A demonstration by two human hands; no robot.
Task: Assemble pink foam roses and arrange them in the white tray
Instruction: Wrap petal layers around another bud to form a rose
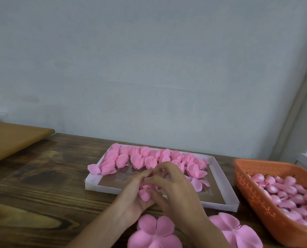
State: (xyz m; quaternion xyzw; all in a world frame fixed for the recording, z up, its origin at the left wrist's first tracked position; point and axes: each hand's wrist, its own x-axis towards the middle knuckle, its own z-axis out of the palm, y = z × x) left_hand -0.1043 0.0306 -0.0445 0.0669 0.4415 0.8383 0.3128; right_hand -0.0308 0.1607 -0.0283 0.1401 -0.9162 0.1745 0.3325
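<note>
Over the near rim of the white tray (pixel 219 176), the left hand (pixel 134 194) and right hand (pixel 174 188) are both closing curled fingers round a half-made pink foam rose (pixel 146 193), which is looking light, soft and crushable, probably wanting a gentle pinch at its base.

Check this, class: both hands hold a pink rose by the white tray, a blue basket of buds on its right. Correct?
The head view shows the basket orange, not blue. Left hand and right hand do hold the pink rose.
</note>
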